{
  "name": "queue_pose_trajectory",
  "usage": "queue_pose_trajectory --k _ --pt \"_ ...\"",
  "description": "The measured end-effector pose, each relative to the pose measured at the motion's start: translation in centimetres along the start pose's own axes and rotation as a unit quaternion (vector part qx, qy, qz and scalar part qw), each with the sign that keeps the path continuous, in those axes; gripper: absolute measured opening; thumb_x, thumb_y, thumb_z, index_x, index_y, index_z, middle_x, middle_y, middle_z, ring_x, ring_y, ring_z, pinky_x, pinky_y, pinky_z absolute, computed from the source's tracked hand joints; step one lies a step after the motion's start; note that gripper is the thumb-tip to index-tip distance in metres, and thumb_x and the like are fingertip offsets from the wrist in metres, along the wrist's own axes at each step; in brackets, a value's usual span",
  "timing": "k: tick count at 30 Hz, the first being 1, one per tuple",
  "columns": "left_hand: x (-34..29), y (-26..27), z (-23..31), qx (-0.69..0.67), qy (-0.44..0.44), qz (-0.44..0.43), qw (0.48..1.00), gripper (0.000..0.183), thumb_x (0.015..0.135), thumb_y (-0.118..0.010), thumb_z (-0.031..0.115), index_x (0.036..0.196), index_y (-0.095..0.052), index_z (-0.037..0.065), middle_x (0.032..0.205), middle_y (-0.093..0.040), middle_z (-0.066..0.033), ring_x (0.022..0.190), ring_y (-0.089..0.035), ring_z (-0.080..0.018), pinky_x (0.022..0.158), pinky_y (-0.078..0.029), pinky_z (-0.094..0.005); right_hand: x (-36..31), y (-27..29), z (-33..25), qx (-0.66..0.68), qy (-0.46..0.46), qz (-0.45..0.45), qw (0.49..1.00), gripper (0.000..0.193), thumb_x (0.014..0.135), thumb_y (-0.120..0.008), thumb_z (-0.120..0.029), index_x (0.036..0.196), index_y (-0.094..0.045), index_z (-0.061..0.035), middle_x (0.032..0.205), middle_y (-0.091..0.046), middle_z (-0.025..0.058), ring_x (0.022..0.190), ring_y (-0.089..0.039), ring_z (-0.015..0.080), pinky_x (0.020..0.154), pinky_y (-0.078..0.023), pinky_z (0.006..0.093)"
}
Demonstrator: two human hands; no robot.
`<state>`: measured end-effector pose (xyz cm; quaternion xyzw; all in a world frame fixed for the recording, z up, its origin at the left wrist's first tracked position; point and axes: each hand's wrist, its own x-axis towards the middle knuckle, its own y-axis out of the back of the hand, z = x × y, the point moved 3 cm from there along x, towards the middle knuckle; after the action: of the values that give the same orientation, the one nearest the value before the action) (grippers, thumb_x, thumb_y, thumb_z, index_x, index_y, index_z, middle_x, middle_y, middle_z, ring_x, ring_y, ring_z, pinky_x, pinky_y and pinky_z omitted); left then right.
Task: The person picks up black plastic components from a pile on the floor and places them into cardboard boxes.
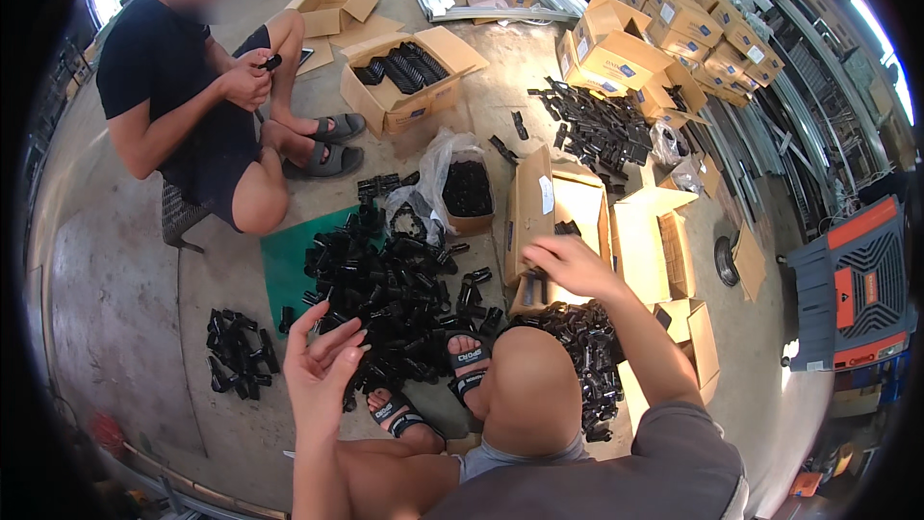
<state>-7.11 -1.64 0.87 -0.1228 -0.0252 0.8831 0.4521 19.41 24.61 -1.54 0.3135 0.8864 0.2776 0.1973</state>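
Observation:
My left hand (pixel 323 354) is raised over the near left side of a big pile of glossy black plastic parts (pixel 380 279). Its fingers are apart and I see nothing between them. On the other side, my right hand (pixel 576 268) is closed with its fingers pointing down over an open cardboard box (pixel 527 195). A short black plastic part (pixel 535 287) hangs at its fingertips, partly covered by the hand. Another black piece (pixel 568 228) shows inside the box just beyond my fingers. More parts (pixel 589 356) are heaped beside my right knee.
A co-worker (pixel 144 87) sits at far left, hands around a small black part. Further cartons (pixel 404 111) hold black parts, one lined with a plastic bag (pixel 467 188). Loose parts (pixel 597 125) lie beyond. An orange-and-grey machine (pixel 857 284) stands at right; cartons are stacked (pixel 683 19) behind.

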Motion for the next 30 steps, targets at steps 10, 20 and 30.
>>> queue_pose_trajectory --k 10,20,30 --pt "2.2 1.8 -1.6 0.024 0.089 -0.004 0.996 0.044 0.098 -0.064 0.017 0.137 -0.049 0.001 0.114 -0.070 -0.0197 0.100 -0.071 -0.0225 0.088 -0.058 -0.0327 -8.9 -4.6 20.4 -0.292 -0.286 -0.210 0.888 0.056 0.095 -0.055 -0.056 0.105 -0.073 -0.0039 0.094 -0.073 0.0196 0.092 -0.071 0.0345 0.084 -0.055 0.0456" --pt "1.8 4.3 -2.0 -0.044 0.113 0.062 0.991 0.040 0.100 -0.060 0.015 0.137 -0.049 0.003 0.113 -0.069 -0.0176 0.095 -0.071 -0.0192 0.081 -0.060 -0.0292 3.6 -5.6 28.2 -0.272 -0.273 0.199 0.901 0.021 0.087 -0.071 -0.021 0.101 -0.063 -0.0071 0.100 -0.069 0.0134 0.097 -0.068 0.0344 0.082 -0.056 0.0468" --pt "2.5 4.6 -2.5 -0.039 0.114 0.064 0.991 0.037 0.100 -0.060 0.016 0.135 -0.050 0.004 0.110 -0.070 -0.0147 0.092 -0.071 -0.0177 0.078 -0.060 -0.0282 3.5 -7.3 29.2 -0.393 -0.242 0.221 0.859 0.031 0.082 -0.070 -0.010 0.105 -0.049 -0.0071 0.097 -0.065 0.0107 0.097 -0.068 0.0282 0.079 -0.058 0.0397"
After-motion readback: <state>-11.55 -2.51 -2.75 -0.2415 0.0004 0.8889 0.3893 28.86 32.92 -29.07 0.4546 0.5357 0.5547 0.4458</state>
